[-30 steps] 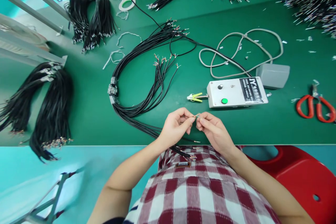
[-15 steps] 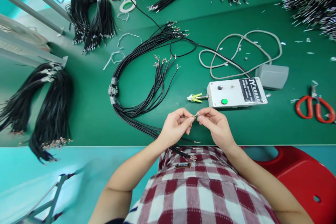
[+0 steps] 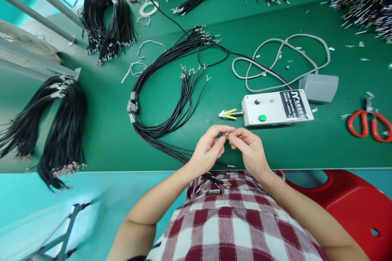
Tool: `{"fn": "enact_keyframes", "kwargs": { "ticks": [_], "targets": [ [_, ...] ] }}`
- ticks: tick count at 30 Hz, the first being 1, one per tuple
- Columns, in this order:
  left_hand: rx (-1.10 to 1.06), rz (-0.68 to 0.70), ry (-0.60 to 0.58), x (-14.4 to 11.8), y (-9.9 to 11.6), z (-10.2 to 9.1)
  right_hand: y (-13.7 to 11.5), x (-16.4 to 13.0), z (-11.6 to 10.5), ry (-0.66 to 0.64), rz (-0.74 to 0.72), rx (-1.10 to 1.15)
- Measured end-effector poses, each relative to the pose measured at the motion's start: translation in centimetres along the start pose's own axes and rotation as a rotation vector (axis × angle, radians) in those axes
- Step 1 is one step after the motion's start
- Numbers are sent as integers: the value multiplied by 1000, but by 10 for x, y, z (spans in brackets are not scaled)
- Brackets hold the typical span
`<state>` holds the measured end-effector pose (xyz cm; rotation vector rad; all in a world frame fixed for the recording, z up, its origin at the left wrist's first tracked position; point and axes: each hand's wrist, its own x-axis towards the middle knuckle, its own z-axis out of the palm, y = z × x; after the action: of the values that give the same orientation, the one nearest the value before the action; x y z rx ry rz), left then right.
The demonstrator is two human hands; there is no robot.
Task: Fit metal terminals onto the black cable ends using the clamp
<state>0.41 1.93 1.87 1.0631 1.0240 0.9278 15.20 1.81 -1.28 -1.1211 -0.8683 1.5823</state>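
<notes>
Where the two hands meet, close to the near edge of the green table [image 3: 107, 147], fine wire ends [image 3: 227, 133] are pinched between thumb and forefinger of the left hand [image 3: 208, 147]. By the right hand [image 3: 248, 147] they seem pinched too, the fingertips of both almost touching. Step in hand, as judged: thin strands sorted or twisted by touch. For the next move, a light, steady hold at the left seems called for, with finer work at the right. Tip direction cannot be told surely; a slant far and rightward is suggested. The black cable bundle [image 3: 132, 107] is laid to the left, its long axis curved in a C opened rightward. Its near cables are run right, under the left hand, beyond the table edge; the far ends are pointed right.
</notes>
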Motion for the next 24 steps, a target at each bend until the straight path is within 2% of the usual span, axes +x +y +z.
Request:
{"fn": "enact_keyframes", "kwargs": {
  "ticks": [3,7,9,13,16,20,24],
  "targets": [
    [-32,35,52,2,-3,3,-5,0,-1,-18,41,-30],
    [-135,60,231,2,-11,8,-10,-1,-2,-51,44,-78],
    [-160,48,276,1,-14,9,-13,-1,-4,-88,41,-115],
    [-148,1,245,-3,-12,6,-21,3,-18,-197,37,-187],
    [-123,-34,204,-5,-9,3,-30,6,-26,-260,-13,-323],
    [-109,-55,173,-6,-8,2,-38,6,-25,-358,-93,-517],
    [-115,-34,197,-6,-10,2,-36,3,-21,-352,-139,-542]
  ]
}}
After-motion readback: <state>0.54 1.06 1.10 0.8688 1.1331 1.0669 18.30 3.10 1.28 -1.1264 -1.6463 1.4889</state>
